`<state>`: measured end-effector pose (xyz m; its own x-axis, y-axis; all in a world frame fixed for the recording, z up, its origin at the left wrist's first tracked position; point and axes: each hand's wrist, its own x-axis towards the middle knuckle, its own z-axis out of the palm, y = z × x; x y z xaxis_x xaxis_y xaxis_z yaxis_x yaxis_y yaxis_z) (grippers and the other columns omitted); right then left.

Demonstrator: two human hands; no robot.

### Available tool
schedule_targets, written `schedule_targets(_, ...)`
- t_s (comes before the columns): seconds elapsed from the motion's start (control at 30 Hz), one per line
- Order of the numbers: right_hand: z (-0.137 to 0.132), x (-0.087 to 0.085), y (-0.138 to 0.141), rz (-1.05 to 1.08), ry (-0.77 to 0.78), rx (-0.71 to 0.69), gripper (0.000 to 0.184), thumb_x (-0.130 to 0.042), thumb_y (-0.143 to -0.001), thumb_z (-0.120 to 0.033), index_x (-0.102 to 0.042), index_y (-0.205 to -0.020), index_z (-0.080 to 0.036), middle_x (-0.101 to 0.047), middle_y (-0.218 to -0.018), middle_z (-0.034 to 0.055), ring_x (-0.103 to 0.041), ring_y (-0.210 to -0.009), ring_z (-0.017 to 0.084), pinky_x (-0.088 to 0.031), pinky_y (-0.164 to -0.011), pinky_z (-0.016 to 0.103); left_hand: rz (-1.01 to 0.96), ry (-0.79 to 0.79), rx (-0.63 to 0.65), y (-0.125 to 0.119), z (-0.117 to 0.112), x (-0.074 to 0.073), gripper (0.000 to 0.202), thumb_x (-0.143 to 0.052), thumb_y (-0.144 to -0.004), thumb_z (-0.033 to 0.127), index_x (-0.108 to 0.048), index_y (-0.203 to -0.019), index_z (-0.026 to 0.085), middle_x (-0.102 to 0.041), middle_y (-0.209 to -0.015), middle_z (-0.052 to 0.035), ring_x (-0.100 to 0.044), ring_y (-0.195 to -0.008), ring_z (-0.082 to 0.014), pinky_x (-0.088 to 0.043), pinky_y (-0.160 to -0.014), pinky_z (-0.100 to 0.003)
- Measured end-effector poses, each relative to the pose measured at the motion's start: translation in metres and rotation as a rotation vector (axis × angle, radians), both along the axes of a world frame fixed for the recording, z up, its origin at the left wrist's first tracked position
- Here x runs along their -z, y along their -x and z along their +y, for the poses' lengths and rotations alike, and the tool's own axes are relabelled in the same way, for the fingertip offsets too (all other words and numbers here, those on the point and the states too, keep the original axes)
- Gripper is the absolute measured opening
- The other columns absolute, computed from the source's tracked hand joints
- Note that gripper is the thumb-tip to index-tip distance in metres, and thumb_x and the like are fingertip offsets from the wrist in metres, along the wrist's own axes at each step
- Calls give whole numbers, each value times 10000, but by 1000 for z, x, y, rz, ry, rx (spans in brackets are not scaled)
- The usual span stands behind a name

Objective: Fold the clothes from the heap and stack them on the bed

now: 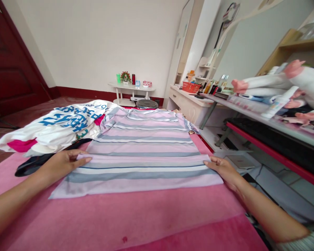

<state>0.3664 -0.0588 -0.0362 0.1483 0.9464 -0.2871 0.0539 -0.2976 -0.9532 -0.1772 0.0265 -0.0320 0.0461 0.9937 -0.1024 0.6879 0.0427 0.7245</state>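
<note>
A pink, grey and white striped shirt (143, 143) lies spread flat on a pink bed cover (120, 223). Its near hem is folded over into a band. My left hand (61, 164) rests on the left end of that fold, fingers stretched flat on the cloth. My right hand (222, 169) lies on the right end of the fold, fingers extended and pressing the edge. Neither hand grips anything.
A heap of clothes (57, 127) with a white blue-printed shirt and a dark garment sits left of the striped shirt. A desk (264, 118) with bottles and plush toys runs along the right. A low white table (132, 91) stands by the far wall.
</note>
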Motion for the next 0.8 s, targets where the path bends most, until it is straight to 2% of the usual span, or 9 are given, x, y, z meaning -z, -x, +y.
schedule_targets(0.1, 2, 5, -7, -60, -26, 42, 364, -749, -641, -408, -646, -910, -185, -728, -773, 56, -677, -631, 209, -553, -611, 331, 164, 6, 92, 12, 4, 6, 579, -617, -701, 596, -620, -1087, 165, -712, -875, 0, -639, -793, -189, -499, -720, -239)
schedule_targets(0.2, 6, 5, -13, -317, -108, 99, 347, -685, -681, -380, -629, -952, -171, -719, -855, 93, -682, -736, 246, -549, -724, 399, 455, -251, 54, 11, 2, 7, 618, -572, -733, 581, -550, -1208, 185, -668, -961, -29, -619, -821, -211, -496, -799, -316)
schedule_targets(0.27, 9, 1, -5, -634, -250, 163, 332, -633, -714, -348, -630, -987, -160, -694, -985, 125, -658, -898, 282, -504, -856, 447, 543, -471, 121, -7, -6, 4, 581, -520, -779, 567, -539, -1229, 200, -608, -1135, -62, -588, -980, -238, -444, -930, -362)
schedule_targets(0.33, 9, -4, 20, -901, -435, 139, 341, -559, -781, -336, -623, -1071, -167, -642, -1140, 128, -590, -1068, 288, -433, -968, 458, 492, -578, 305, -43, -20, 0, 488, -444, -852, 538, -570, -1205, 225, -541, -1271, -57, -523, -1141, -235, -370, -1031, -354)
schedule_targets(0.4, 5, -8, 62, -1001, -586, -53, 375, -463, -867, -349, -580, -1189, -195, -569, -1278, 102, -507, -1196, 255, -359, -1048, 448, 387, -535, 558, -89, -37, -4, 437, -359, -922, 485, -561, -1241, 266, -515, -1340, -27, -480, -1221, -202, -329, -1076, -327)
schedule_targets(0.47, -3, -8, 110, -1033, -638, -351, 450, -427, -909, -392, -479, -1321, -217, -449, -1411, 83, -401, -1301, 242, -229, -1117, 494, 338, -452, 758, -132, -52, -6, 451, -296, -962, 439, -428, -1369, 296, -403, -1453, -8, -365, -1329, -188, -246, -1130, -365)
schedule_targets(0.57, -17, -6, 162, -1077, -629, -706, 654, -421, -906, -498, -231, -1465, -216, -208, -1532, 68, -178, -1409, 230, -116, -1148, 505, 342, -443, 921, -166, -62, -1, 549, -323, -946, 493, -248, -1457, 307, -255, -1527, -35, -222, -1399, -227, -156, -1148, -463)
schedule_targets(0.67, -23, -3, 165, -1147, -563, -783, 750, -385, -893, -579, -118, -1489, -210, -105, -1549, 74, -67, -1426, 239, -77, -1145, 522, 401, -467, 929, -157, -59, 6, 585, -335, -936, 519, -171, -1468, 339, -157, -1546, -24, -151, -1415, -244, -114, -1147, -482)
schedule_targets(0.8, -23, 2, 115, -1264, -469, -705, 702, -341, -901, -593, -126, -1485, -269, -101, -1549, 66, -52, -1424, 263, -80, -1124, 566, 481, -434, 846, -114, -50, 13, 553, -321, -949, 498, -146, -1460, 379, -96, -1550, 18, -129, -1418, -241, -86, -1149, -467)
